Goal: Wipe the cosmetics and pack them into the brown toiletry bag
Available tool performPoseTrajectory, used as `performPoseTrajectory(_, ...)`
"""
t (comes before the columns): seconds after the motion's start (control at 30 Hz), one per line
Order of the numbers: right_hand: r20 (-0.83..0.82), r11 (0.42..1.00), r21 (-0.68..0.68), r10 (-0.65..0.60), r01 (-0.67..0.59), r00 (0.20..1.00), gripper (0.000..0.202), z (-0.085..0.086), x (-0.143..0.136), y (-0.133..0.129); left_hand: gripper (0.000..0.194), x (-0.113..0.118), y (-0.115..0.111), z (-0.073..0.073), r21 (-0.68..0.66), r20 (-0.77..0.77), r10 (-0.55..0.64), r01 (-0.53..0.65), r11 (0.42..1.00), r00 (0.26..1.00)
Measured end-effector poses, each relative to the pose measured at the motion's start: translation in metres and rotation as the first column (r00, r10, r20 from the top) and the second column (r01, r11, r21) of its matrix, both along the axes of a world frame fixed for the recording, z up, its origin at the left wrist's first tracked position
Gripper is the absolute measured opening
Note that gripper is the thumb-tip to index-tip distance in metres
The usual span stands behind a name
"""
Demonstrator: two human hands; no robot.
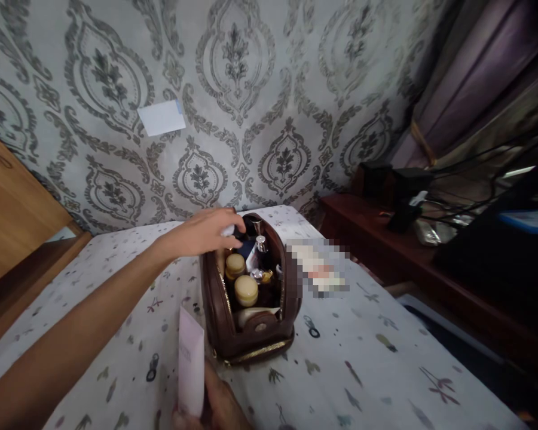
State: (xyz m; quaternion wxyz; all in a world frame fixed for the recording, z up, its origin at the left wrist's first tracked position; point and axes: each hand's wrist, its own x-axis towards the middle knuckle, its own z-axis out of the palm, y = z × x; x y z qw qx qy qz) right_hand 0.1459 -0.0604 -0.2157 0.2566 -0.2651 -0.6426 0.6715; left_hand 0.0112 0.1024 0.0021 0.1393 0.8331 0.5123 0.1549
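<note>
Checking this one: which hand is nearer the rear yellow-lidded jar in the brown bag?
Left. The left hand is at the brown bag's opening, close to the jar; the right hand is farther off, outside the bag's near end, holding the pink tube.

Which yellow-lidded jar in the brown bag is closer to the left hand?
The back jar, just below the left hand; the other jar sits nearer the front of the brown bag.
</note>
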Motion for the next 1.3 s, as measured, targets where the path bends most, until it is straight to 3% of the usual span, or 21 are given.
performPoseTrajectory(0.07, -0.04, 0.999, -0.044, 0.022, -0.024, 0.999, 0.064, 0.002, 0.001, 0.002, 0.027, -0.006, -0.022, -0.006, 0.058, 0.295, 0.108, -0.131, 0.99, 0.949)
performPoseTrajectory(0.1, -0.069, 0.997, -0.058, 0.038, -0.042, 0.997, 0.064, 0.004, 0.001, 0.003, 0.029, -0.008, -0.036, -0.012, 0.061, 0.434, 0.173, -0.22, 0.974, 0.884)
performPoseTrajectory(0.13, -0.102, 0.997, -0.061, 0.05, -0.057, 0.994, 0.063, 0.006, 0.002, 0.004, 0.031, -0.008, -0.051, -0.019, 0.02, 0.559, 0.252, -0.317, 0.948, 0.79)
performPoseTrajectory(0.2, -0.167, 0.996, -0.042, 0.066, -0.074, 0.984, 0.064, 0.011, 0.001, 0.007, 0.036, -0.006, -0.081, -0.037, -0.137, 0.774, 0.383, -0.458, 0.878, 0.504)
performPoseTrajectory(0.27, -0.216, 0.995, -0.015, 0.09, -0.096, 0.972, 0.067, 0.016, 0.0, 0.01, 0.04, 0.0, -0.109, -0.058, -0.223, 0.882, 0.411, -0.565, 0.794, 0.23)
performPoseTrajectory(0.3, -0.235, 0.994, 0.0, 0.109, -0.112, 0.966, 0.069, 0.02, 0.0, 0.011, 0.043, 0.004, -0.12, -0.068, -0.275, 0.883, 0.44, -0.582, 0.765, 0.162)
performPoseTrajectory(0.37, -0.276, 0.992, 0.044, 0.127, -0.119, 0.953, 0.072, 0.027, -0.001, 0.011, 0.049, 0.013, -0.137, -0.086, -0.327, 0.852, 0.503, -0.603, 0.728, 0.145)
performPoseTrajectory(0.43, -0.315, 0.992, 0.094, 0.112, -0.086, 0.943, 0.07, 0.033, 0.0, 0.01, 0.05, 0.02, -0.146, -0.098, -0.353, 0.795, 0.571, -0.61, 0.709, 0.204)
performPoseTrajectory(0.5, -0.313, 0.993, 0.112, 0.079, -0.046, 0.946, 0.062, 0.037, 0.003, 0.008, 0.048, 0.024, -0.149, -0.105, -0.368, 0.774, 0.597, -0.617, 0.695, 0.211)
performPoseTrajectory(0.57, -0.272, 0.995, 0.084, 0.069, -0.047, 0.96, 0.056, 0.038, 0.004, 0.007, 0.046, 0.025, -0.148, -0.107, -0.385, 0.798, 0.583, -0.616, 0.687, 0.15)
performPoseTrajectory(0.63, -0.258, 0.994, -0.035, 0.091, -0.103, 0.962, 0.056, 0.037, 0.004, 0.007, 0.044, 0.024, -0.147, -0.108, -0.4, 0.824, 0.56, -0.609, 0.685, 0.088)
performPoseTrajectory(0.7, -0.324, 0.94, -0.24, 0.156, -0.241, 0.933, 0.063, 0.034, 0.002, 0.007, 0.042, 0.022, -0.147, -0.107, -0.399, 0.842, 0.537, -0.612, 0.683, 0.049)
performPoseTrajectory(0.77, -0.431, 0.822, -0.408, 0.211, -0.398, 0.877, 0.068, 0.032, -0.002, 0.009, 0.04, 0.02, -0.148, -0.105, -0.399, 0.868, 0.497, -0.608, 0.686, -0.01)
performPoseTrajectory(0.83, -0.498, 0.741, -0.467, 0.23, -0.483, 0.836, 0.067, 0.031, -0.005, 0.009, 0.038, 0.016, -0.149, -0.102, -0.408, 0.89, 0.446, -0.607, 0.682, -0.098)
performPoseTrajectory(0.87, -0.501, 0.738, -0.473, 0.224, -0.482, 0.836, 0.064, 0.031, -0.006, 0.01, 0.036, 0.014, -0.15, -0.1, -0.411, 0.898, 0.413, -0.622, 0.666, -0.151)
performPoseTrajectory(1.0, -0.398, 0.869, -0.397, 0.127, -0.296, 0.908, 0.053, 0.031, -0.005, 0.009, 0.033, 0.005, -0.158, -0.091, -0.508, 0.86, 0.29, -0.644, 0.572, -0.42)
performPoseTrajectory(1.07, -0.318, 0.934, -0.316, 0.062, -0.167, 0.946, 0.047, 0.033, -0.003, 0.008, 0.042, 0.005, -0.165, -0.088, -0.548, 0.827, 0.26, -0.615, 0.567, -0.498)
performPoseTrajectory(1.17, -0.183, 0.996, -0.09, -0.025, 0.009, 0.983, 0.032, 0.038, 0.002, 0.004, 0.053, 0.014, -0.178, -0.091, -0.54, 0.832, 0.252, -0.614, 0.576, -0.495)
performPoseTrajectory(1.3, -0.092, 0.986, 0.158, -0.038, 0.052, 0.995, 0.015, 0.041, 0.006, -0.002, 0.053, 0.037, -0.189, -0.11, -0.593, 0.799, 0.345, -0.554, 0.584, -0.492)
